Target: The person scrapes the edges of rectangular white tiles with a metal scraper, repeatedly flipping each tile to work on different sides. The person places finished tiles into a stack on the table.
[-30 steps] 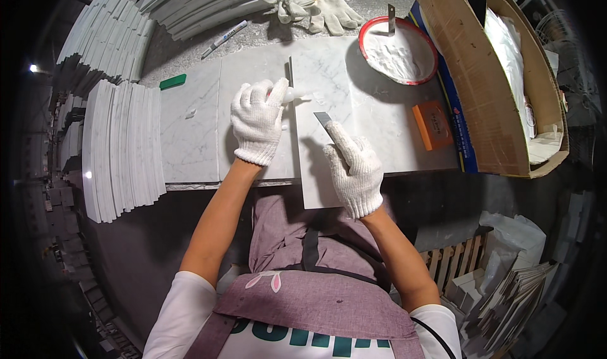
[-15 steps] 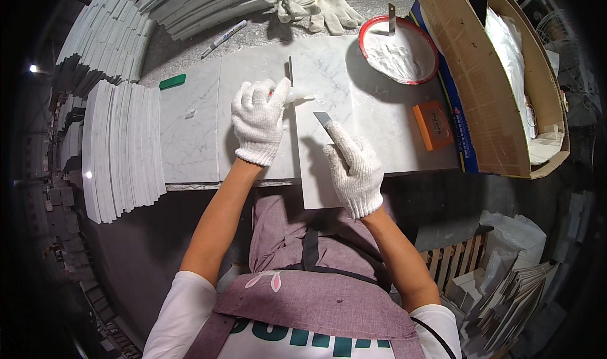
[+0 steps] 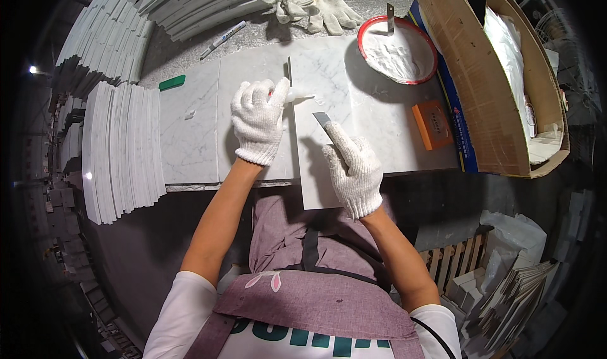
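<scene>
Both of my hands wear white knit gloves. My left hand (image 3: 258, 120) grips a small white tube (image 3: 296, 97) whose nozzle points right over a white marble slab (image 3: 360, 125). My right hand (image 3: 354, 166) holds a flat metal scraper blade (image 3: 322, 118), its tip resting on that slab just below the nozzle. A second marble slab (image 3: 190, 131) lies to the left, under my left hand, with a narrow gap between the two.
A red-rimmed bowl of white powder (image 3: 397, 53) with a scraper standing in it sits at the back right. An orange block (image 3: 432, 125), a cardboard box (image 3: 493, 87), spare gloves (image 3: 316, 8), a marker (image 3: 222, 39), a green piece (image 3: 171, 82) and stacked marble strips (image 3: 120, 150) surround the slabs.
</scene>
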`<state>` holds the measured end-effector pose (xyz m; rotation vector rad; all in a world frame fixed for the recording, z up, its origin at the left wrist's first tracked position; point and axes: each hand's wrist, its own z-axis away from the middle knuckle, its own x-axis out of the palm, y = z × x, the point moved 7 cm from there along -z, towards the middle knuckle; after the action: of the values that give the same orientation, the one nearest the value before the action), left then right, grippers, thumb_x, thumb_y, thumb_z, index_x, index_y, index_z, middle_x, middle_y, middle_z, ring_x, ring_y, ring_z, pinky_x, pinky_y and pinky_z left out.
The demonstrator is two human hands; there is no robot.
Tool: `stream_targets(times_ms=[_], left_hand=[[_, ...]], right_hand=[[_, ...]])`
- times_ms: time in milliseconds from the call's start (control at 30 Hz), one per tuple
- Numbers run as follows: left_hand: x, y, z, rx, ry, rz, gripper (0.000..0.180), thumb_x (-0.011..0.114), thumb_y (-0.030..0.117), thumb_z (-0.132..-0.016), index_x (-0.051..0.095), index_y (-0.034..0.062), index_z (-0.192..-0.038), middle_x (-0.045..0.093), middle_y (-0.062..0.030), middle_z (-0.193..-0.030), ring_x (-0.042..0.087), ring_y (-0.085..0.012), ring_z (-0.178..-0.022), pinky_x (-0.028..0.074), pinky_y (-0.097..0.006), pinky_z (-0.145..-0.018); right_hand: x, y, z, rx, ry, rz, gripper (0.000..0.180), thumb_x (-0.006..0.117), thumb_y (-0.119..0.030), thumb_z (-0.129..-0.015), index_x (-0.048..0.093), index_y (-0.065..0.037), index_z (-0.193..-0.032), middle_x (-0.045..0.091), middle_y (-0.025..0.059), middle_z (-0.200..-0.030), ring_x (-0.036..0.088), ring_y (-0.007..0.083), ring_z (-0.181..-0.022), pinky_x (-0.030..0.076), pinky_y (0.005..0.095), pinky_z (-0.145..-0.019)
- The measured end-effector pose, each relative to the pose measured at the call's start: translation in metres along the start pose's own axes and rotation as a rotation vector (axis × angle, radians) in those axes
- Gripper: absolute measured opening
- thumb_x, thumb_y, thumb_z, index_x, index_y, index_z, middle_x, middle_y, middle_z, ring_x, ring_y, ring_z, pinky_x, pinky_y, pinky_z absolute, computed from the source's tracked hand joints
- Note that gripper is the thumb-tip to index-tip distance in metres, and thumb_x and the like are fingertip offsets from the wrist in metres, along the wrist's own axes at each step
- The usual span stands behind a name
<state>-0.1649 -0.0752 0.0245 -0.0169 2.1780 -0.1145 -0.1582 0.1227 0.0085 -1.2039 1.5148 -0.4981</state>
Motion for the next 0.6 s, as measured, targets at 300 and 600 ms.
stream_targets(times_ms=[300, 600], left_hand=[[-0.0017, 0.0013, -0.0029, 0.02, 0.02, 0.017, 0.054, 0.078, 0.008, -0.068, 0.071, 0.0156, -0.122, 0.061, -0.0068, -0.106, 0.06, -0.029, -0.103, 0.047, -0.047, -0.097], [-0.0033, 0.0015, -0.0046, 0.015, 0.018, 0.036, 0.052, 0.076, 0.007, -0.069, 0.071, 0.0149, -0.12, 0.06, -0.0072, -0.104, 0.06, -0.0295, -0.101, 0.047, -0.047, -0.096]], right_hand=[[-0.002, -0.004, -0.0011, -0.034, 0.012, -0.043, 0.046, 0.075, -0.003, -0.085, 0.069, -0.009, -0.131, 0.063, 0.0101, -0.08, 0.058, 0.0229, -0.069, 0.051, 0.0341, -0.068], [-0.002, -0.0046, -0.0018, -0.046, 0.014, -0.049, 0.047, 0.074, -0.004, -0.085, 0.069, -0.009, -0.131, 0.065, 0.0101, -0.079, 0.06, 0.0231, -0.07, 0.052, 0.0343, -0.069]])
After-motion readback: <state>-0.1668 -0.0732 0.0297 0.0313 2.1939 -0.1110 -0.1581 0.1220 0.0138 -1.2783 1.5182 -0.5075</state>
